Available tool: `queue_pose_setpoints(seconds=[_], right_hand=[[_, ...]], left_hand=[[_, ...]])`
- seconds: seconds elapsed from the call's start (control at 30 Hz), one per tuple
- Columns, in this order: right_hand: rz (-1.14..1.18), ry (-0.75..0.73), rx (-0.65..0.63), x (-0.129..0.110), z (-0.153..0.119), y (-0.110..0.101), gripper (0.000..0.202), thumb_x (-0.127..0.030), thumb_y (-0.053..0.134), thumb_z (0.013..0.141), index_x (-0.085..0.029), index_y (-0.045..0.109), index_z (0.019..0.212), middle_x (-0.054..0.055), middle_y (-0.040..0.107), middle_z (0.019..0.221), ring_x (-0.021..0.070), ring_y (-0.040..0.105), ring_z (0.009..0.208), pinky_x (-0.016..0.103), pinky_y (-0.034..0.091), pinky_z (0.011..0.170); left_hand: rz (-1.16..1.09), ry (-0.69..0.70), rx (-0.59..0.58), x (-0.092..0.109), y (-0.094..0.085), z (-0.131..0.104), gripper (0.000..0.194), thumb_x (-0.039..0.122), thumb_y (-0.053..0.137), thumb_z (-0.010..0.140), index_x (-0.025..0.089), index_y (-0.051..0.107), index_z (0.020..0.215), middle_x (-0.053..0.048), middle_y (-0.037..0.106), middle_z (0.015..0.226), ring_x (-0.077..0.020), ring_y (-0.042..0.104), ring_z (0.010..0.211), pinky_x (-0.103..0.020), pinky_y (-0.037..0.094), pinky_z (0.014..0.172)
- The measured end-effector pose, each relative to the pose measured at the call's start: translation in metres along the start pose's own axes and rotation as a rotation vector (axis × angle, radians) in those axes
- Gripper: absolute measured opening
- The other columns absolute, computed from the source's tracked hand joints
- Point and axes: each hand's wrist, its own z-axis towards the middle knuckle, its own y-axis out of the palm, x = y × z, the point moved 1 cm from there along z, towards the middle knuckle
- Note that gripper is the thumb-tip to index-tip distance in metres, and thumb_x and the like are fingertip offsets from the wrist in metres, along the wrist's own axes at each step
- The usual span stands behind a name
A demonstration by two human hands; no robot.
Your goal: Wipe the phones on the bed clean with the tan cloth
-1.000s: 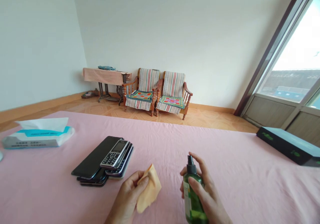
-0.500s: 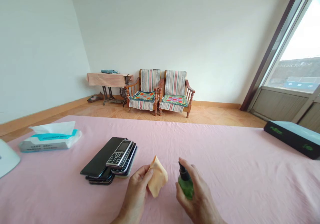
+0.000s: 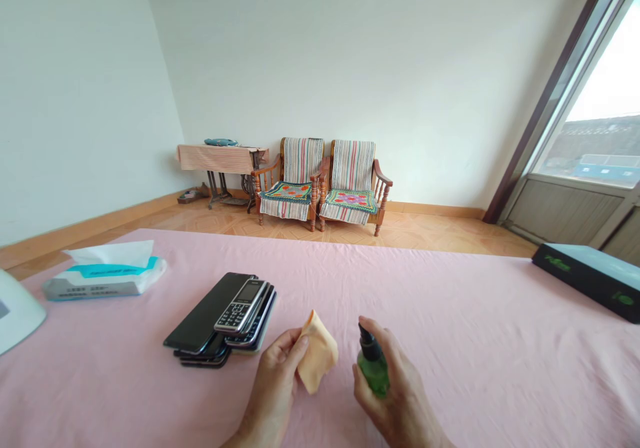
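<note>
- Cover (image 3: 465, 301): pink, spread beneath the phones (image 3: 210, 311) and out to their right; its soft folds look like poor footing for a bottle stood upright.
- Phones: a loose, uneven stack; spray is best aimed away from them.
- Right hand (image 3: 400, 391): well to the right of the phones, wrapped around the bottle, index fingertip up at the pump, thumb bracing the near side.
- Left hand (image 3: 273, 371): just right of the phones and nearer the person, pinching the cloth between thumb and bent fingers.
- Bottle (image 3: 375, 375): green, right of the phones, off to the side of the cloth; a firm palm grip should steady it under a press.
- Cloth (image 3: 319, 360): yellow, between phones and bottle, hanging partly folded; opened flatter, it would catch mist more evenly.
- Pump (image 3: 369, 343): black; which way its nozzle points, I cannot tell.
</note>
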Motion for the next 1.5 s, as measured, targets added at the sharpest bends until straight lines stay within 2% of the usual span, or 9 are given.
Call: queue_pose_setpoints(seconds=[0.17,0.33,0.57,0.8,1.27,1.5], right_hand=[[-0.030,-0.015,0.033,0.000,0.000,0.001,0.054,-0.011,0.055,0.076,-0.024,0.045,0.128,0.009,0.066,0.102,0.0194,0.067,0.088,0.027,0.055,0.075],[-0.108,-0.081,0.012,0.001,0.000,0.002,0.052,-0.013,0.050,0.078,-0.021,0.041,0.129,0.008,0.066,0.098,0.0167,0.067,0.083,0.025,0.055,0.073],[-0.130,-0.082,0.032,0.002,0.000,0.001,0.048,-0.017,0.049,0.080,-0.020,0.042,0.127,0.009,0.066,0.097,0.0171,0.068,0.084,0.025,0.056,0.073],[-0.147,-0.114,-0.019,0.001,0.002,0.000,0.050,-0.015,0.049,0.079,-0.020,0.039,0.127,0.010,0.066,0.099,0.0165,0.068,0.085,0.022,0.056,0.073],[-0.148,-0.085,-0.035,0.000,0.002,0.001,0.048,-0.015,0.047,0.079,-0.022,0.039,0.127,0.010,0.066,0.102,0.0172,0.067,0.090,0.023,0.055,0.074],[-0.160,-0.094,-0.053,-0.001,0.004,0.000,0.048,-0.014,0.048,0.078,-0.021,0.041,0.124,0.008,0.067,0.098,0.0159,0.068,0.085,0.022,0.055,0.074]], left_hand=[[-0.040,0.023,0.024,0.005,0.001,-0.001,0.030,0.038,0.075,0.070,0.014,0.068,0.086,-0.004,0.068,0.079,-0.0207,0.061,0.080,-0.026,0.046,0.071],[-0.072,0.021,0.079,0.006,-0.002,0.002,0.034,0.038,0.079,0.064,0.012,0.070,0.085,-0.006,0.069,0.079,-0.0216,0.062,0.078,-0.027,0.047,0.070],[-0.104,0.016,0.156,0.011,-0.004,0.005,0.034,0.036,0.080,0.057,0.012,0.070,0.080,-0.005,0.069,0.075,-0.0214,0.063,0.074,-0.028,0.049,0.067],[-0.106,0.005,0.136,0.011,-0.003,0.006,0.033,0.035,0.080,0.059,0.012,0.070,0.080,-0.005,0.069,0.074,-0.0209,0.063,0.072,-0.027,0.049,0.066],[-0.117,-0.005,0.140,0.012,-0.002,0.006,0.034,0.035,0.080,0.057,0.012,0.071,0.080,-0.005,0.069,0.074,-0.0216,0.063,0.073,-0.028,0.049,0.066],[-0.122,-0.004,0.135,0.013,-0.002,0.006,0.034,0.034,0.080,0.058,0.011,0.071,0.081,-0.006,0.069,0.075,-0.0214,0.063,0.072,-0.029,0.049,0.067]])
